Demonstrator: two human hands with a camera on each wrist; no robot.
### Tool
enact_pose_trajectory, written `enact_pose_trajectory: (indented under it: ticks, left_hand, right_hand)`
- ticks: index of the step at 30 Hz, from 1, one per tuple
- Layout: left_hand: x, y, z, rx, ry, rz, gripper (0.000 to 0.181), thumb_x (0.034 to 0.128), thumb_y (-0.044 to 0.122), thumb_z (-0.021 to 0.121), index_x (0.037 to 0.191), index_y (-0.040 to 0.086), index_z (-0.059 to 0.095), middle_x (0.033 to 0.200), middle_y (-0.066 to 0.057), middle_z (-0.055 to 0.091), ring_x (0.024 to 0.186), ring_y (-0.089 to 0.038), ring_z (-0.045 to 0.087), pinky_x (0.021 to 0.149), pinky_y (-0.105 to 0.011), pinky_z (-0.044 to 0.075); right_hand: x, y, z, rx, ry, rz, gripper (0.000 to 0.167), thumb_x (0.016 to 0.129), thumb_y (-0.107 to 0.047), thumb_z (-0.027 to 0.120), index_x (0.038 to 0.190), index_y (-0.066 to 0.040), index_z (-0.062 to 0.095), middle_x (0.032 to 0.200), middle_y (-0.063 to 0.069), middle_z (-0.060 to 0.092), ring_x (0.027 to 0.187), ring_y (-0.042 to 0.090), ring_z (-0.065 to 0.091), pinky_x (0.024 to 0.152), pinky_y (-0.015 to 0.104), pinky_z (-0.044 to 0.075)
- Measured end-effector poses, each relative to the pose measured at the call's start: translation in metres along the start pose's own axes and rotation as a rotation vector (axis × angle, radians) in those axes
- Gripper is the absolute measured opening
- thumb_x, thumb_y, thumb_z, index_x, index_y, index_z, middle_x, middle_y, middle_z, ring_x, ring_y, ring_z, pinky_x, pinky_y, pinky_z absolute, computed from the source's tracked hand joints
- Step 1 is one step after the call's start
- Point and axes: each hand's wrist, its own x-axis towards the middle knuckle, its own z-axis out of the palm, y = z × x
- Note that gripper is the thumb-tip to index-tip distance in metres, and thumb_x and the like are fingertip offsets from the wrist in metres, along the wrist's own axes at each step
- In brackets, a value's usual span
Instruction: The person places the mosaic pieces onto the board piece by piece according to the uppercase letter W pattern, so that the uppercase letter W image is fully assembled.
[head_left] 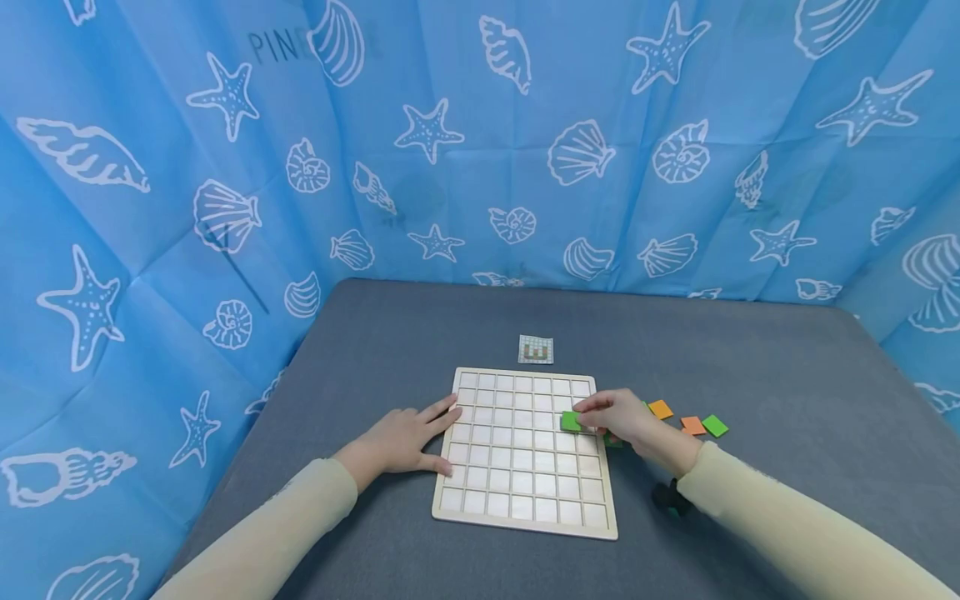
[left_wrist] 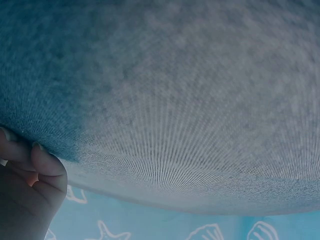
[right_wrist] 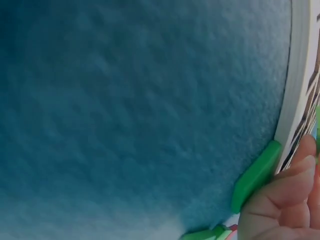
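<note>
A light wooden square board, divided by thin ridges into a grid of white square cells, lies at the lower centre of the head view on a dark grey cloth-covered table. The left hand rests at the board's left edge, fingers extended and spread, fingertips and thumb touching the rim; it grasps nothing. In the left wrist view only part of it shows, at the lower left.

The right hand reaches over the board's right edge and pinches a flat bright green square tile between thumb and fingers, over the right-hand columns of the grid. Whether the tile touches the cells cannot be told.

Below that hand, at the board's right rim, sits a second green tile, partly covered; the right wrist view shows its thick edge by the rim. To the right of the wrist, right of centre in the frame, lie a yellow-orange square tile, a deeper orange tile and another green tile just beside it.

Just above the board is a small pale printed card with a gridded, letter-like figure. Both arms wear cream sleeves. A blue curtain with white shells and starfish fills the upper frame.
</note>
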Motion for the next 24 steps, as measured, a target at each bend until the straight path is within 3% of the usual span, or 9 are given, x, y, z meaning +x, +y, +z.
enact_pose_trajectory:
  ticks: [12,24]
  left_hand:
    - [0.0,0.0,0.001,0.005,0.004,0.002,0.09,0.0845,0.069,0.054,0.156,0.022,0.026,0.162,0.0,0.016,0.116,-0.036,0.053,0.095,-0.05,0.041]
    - [-0.002,0.001,-0.002,-0.009,0.005,0.004,0.089,0.0855,0.067,0.055,0.156,0.021,0.026,0.162,0.0,0.017,0.117,-0.037,0.053,0.096,-0.051,0.039]
  right_hand:
    - [0.005,-0.002,0.005,-0.017,-0.018,-0.042,0.022,0.093,-0.005,0.064,0.112,0.005,0.068,0.082,0.005,0.06,0.056,0.017,0.038,0.054,0.031,0.033]
    - [0.006,-0.002,0.012,-0.102,0.014,-0.138,0.013,0.087,0.004,0.068,0.099,0.008,0.068,0.076,0.006,0.055,0.068,0.018,0.048,0.061,0.032,0.042]
